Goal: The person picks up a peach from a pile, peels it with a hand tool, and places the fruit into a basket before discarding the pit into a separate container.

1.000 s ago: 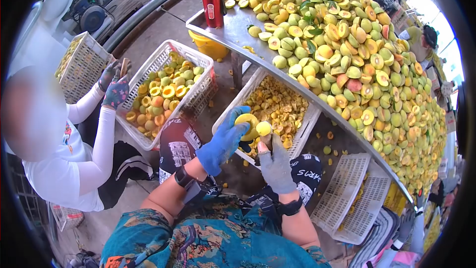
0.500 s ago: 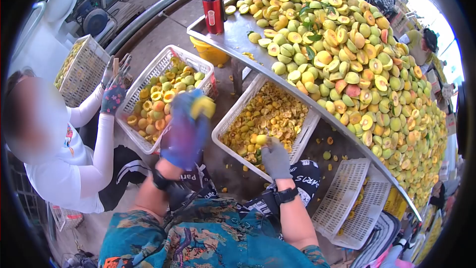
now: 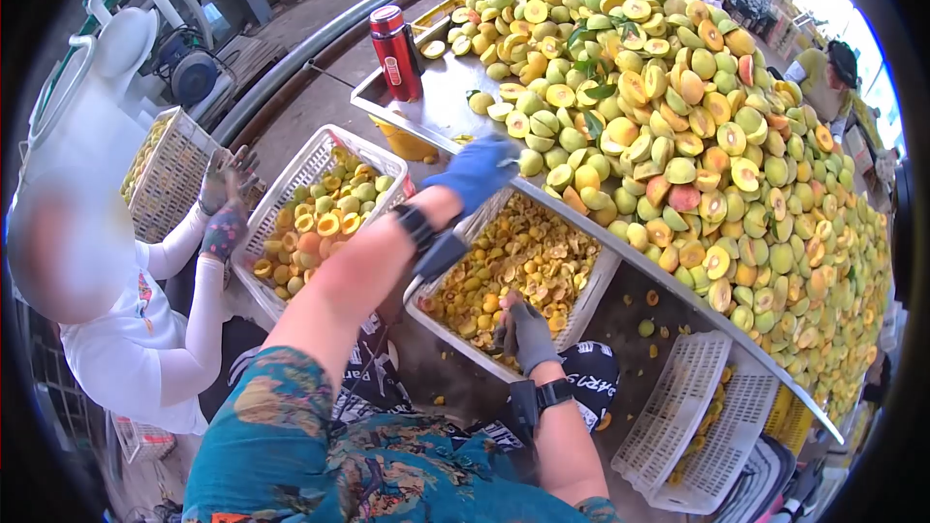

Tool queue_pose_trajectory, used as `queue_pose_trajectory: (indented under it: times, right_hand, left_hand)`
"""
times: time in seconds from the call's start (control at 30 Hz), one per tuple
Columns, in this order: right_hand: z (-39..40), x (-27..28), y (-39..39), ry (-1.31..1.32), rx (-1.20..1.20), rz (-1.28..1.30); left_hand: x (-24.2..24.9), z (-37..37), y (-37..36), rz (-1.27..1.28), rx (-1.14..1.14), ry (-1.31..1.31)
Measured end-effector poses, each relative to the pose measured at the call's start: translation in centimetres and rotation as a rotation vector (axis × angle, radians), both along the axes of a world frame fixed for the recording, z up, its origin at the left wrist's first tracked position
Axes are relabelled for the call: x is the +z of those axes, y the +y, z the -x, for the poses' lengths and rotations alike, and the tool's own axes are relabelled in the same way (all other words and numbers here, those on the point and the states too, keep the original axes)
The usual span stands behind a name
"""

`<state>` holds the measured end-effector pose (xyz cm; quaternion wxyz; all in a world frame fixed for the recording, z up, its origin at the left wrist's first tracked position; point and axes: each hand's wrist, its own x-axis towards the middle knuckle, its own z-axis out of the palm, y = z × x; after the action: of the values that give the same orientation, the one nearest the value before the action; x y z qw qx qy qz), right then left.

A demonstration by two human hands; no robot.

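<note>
My left hand point(image 3: 477, 172), in a blue glove, reaches over the near edge of the metal table point(image 3: 448, 87), close to the heap of halved yellow-green stone fruit point(image 3: 639, 126). Motion blurs its fingers. My right hand point(image 3: 529, 334), in a grey glove, is curled over the near right side of a white crate point(image 3: 475, 353) of small yellow fruit scraps point(image 3: 523, 261). Its fingers are closed, and what they hold, if anything, cannot be made out. Left of that crate, another white crate point(image 3: 254, 281) contains hollowed fruit halves point(image 3: 325, 223).
A co-worker in white point(image 3: 145, 349) sits at the left, gloved hands raised near a further fruit crate point(image 3: 179, 169). A red thermos point(image 3: 395, 56) stands on the table corner above a yellow bucket point(image 3: 405, 140). White crates point(image 3: 693, 416) lie at lower right. Other people work beyond the heap.
My left hand has swung from above the left crate, where it held a yellow fruit piece, up and right to the table edge. My right hand has dropped slightly; the yellow fruit beside it no longer shows.
</note>
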<state>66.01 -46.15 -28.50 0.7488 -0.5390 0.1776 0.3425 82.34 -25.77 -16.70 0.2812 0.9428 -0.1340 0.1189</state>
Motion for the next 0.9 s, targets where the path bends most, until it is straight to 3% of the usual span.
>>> queue_pose_trajectory:
  times: [0.13, 0.27, 0.33, 0.43, 0.47, 0.5, 0.53, 0.57, 0.6, 0.7, 0.77, 0.9]
  right_hand:
    - [-0.6, 0.3, 0.3, 0.094, -0.046, 0.057]
    - [-0.3, -0.2, 0.5, 0.007, -0.085, 0.071]
    - [0.0, 0.9, 0.5, -0.201, -0.058, 0.163]
    - [0.2, 1.5, 0.5, -0.39, -0.159, 0.268]
    - [0.5, 3.1, 0.6, -0.402, -0.175, 0.182]
    - [0.4, 4.0, 1.1, -0.629, -0.129, 0.292]
    - [1.1, 4.7, 1.2, -0.836, -0.08, 0.433]
    - [1.9, 7.2, 1.7, -0.782, 0.002, 0.435]
    - [2.7, 10.0, 2.3, -0.73, 0.087, 0.427]
    - [4.9, 13.2, 3.9, -0.861, 0.158, 0.442]
    - [5.9, 16.2, 4.7, -0.859, 0.224, 0.398]
    - [7.4, 15.6, 6.3, -1.074, 0.14, 0.489]
  left_hand:
    - [-4.9, -6.9, -5.0, -0.274, 0.09, 0.185]
    - [-6.3, -8.5, -5.2, -0.206, 0.219, 0.157]
    - [-4.5, -6.4, -4.0, -0.099, 0.24, 0.082]
    - [-1.0, -0.6, -2.9, 0.777, 0.211, 0.136]
    - [-0.9, 1.5, -2.3, 1.253, 0.033, 0.187]
    - [0.4, 4.1, -1.9, 1.694, -0.021, 0.362]
    - [-5.7, 4.4, 2.6, 1.604, -0.936, 0.499]
    - [0.9, 10.8, 0.4, 1.725, -0.126, 0.585]
    - [0.8, 12.9, 0.7, 1.716, 0.006, 0.59]
    - [1.9, 17.3, 0.9, 1.686, -0.005, 0.667]
    - [3.1, 19.5, -0.2, 1.479, 0.138, 0.433]
    - [4.3, 22.8, -0.9, 1.434, 0.037, 0.277]
